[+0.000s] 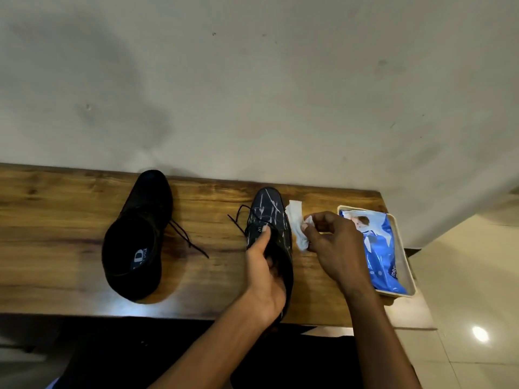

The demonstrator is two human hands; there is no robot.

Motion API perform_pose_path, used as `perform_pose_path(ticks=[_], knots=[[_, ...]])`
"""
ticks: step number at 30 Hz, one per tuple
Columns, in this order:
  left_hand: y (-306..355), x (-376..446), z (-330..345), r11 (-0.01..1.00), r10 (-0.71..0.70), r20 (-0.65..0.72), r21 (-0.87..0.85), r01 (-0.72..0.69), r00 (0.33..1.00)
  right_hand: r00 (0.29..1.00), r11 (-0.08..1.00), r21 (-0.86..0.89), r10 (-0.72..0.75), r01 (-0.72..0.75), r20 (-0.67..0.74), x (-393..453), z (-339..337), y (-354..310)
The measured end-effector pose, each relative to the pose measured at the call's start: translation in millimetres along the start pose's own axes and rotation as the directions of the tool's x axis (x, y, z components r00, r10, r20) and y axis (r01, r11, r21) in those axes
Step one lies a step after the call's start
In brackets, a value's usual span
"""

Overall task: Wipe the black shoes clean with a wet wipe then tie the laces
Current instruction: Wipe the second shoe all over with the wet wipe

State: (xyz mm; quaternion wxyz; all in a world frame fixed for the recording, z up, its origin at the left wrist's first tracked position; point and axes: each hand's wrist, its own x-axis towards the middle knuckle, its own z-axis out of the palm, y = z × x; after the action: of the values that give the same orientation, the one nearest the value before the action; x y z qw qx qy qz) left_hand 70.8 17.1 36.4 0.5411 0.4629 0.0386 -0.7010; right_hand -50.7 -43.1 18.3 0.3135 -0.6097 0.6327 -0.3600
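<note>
Closest to me are my two forearms, reaching up from the bottom edge toward the wooden table (70, 209). My left hand (265, 272) grips the shoe streaked with white marks (268, 213), the thumb lying up along its laced top and the other fingers curled into the opening, so the hand is closed around the shoe's collar. That shoe stands on the table with its toe toward the wall (252, 80), its heel end hidden behind my left palm, and its loose laces (238, 217) trail off to the left of it. My right hand (334, 245) is just right of that shoe and pinches a white wet wipe (297, 226) between thumb and fingertips; the wipe hangs crumpled beside the shoe's right flank, its upper end near the toe, and I cannot tell whether it touches the leather. Well to the left, apart from both hands, the second black shoe (137, 237) rests on the table, toe toward the wall, its untied laces (186, 238) spilling onto the wood to its right. At the table's right end sits a cream tray (405, 254) holding a blue wipes packet (379, 245), partly behind my right wrist. Pale floor tiles (463, 318) show beyond the table's corner.
</note>
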Motion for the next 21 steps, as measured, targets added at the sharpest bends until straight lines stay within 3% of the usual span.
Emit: perform_pose_path(ticks=[5, 8, 14, 17, 19, 21], knots=[[4.3, 18.3, 6.7, 0.995, 0.027, 0.098, -0.095, -0.018, 0.995, 1.000, 0.997, 0.075, 0.030, -0.029, -0.009, -1.8, -7.2, 1.1], [4.2, 22.1, 6.7, 0.998, 0.042, 0.094, -0.050, -0.038, 0.995, 0.997, 0.978, 0.204, 0.060, -0.050, -0.043, -2.0, -9.2, -1.6], [14.4, 4.7, -12.5, 0.972, 0.217, 0.238, 0.038, -0.233, 0.947, 0.993, 0.917, 0.399, 0.040, 0.010, -0.115, -5.7, -13.7, -14.0], [31.3, -12.0, -28.6, 0.945, 0.273, 0.338, 0.083, -0.318, 0.901, 0.973, 0.957, 0.251, -0.094, 0.147, -0.212, -7.0, -12.0, -29.9], [40.3, -22.8, -39.3, 0.927, 0.299, 0.388, 0.096, -0.361, 0.872, 0.920, 0.948, 0.111, -0.256, 0.299, -0.296, -5.6, -9.2, -45.8], [47.1, -32.5, -47.5, 0.914, 0.315, 0.439, 0.099, -0.394, 0.841, 0.861, 0.898, -0.035, -0.430, 0.438, -0.273, -4.0, -1.3, -62.1]])
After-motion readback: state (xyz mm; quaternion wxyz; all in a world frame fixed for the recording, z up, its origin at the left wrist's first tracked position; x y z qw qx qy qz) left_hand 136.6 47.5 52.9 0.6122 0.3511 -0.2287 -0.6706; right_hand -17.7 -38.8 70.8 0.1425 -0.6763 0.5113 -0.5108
